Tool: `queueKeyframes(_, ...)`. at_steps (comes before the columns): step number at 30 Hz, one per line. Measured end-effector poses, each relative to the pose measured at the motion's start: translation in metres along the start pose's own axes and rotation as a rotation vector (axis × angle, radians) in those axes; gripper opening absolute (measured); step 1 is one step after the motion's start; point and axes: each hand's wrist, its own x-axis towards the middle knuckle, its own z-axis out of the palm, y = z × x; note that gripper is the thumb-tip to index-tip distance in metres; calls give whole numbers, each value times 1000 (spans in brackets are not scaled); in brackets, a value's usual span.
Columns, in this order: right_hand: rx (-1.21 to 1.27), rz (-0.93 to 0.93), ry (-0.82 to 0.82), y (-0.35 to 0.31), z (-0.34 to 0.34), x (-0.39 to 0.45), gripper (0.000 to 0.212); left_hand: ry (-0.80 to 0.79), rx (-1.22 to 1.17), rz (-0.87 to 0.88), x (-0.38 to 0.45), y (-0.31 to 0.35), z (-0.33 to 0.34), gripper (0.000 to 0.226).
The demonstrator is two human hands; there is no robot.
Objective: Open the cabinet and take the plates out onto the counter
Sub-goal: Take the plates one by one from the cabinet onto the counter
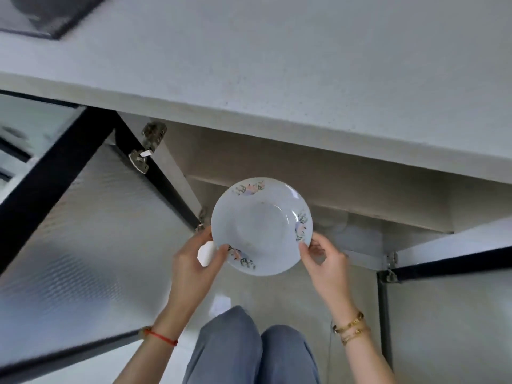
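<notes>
While both hands' fingers (221,252) pinch its rim, empty floral plate (261,225), open cabinet (318,173) behind.

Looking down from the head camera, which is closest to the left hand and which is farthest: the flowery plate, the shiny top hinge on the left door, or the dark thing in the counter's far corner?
From the left hand:
1. Flowery plate: held in its fingers, by the left rim.
2. Top hinge: up on the open left door.
3. Dark thing: far corner of the counter, top left.
</notes>
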Motion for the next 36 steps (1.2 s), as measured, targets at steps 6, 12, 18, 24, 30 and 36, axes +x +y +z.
queueKeyframes(6, -53, 75, -105, -93, -63, -57, 22, -34, 84, -119, -57, 82, -67, 35)
queueKeyframes(12, -101, 38, -94, -189, -129, -100, 20, -26, 38, -143, -102, 178, -131, 36)
queueKeyframes(18, -25, 29, -34, -257, -187, -120, 18, -17, 41, -53, -118, 260, -166, 33)
queueKeyframes(24, 0, 18, 21, -289, -228, -106, 17, -37, -15, 15, -100, 318, -169, 34)
queueKeyframes(30, -15, 24, 64, -298, -243, -58, 12, -81, -58, 54, -48, 345, -153, 30)
queueKeyframes(36, -80, 52, 102, -300, -241, 30, 11, -150, -50, 68, 48, 355, -124, 27)
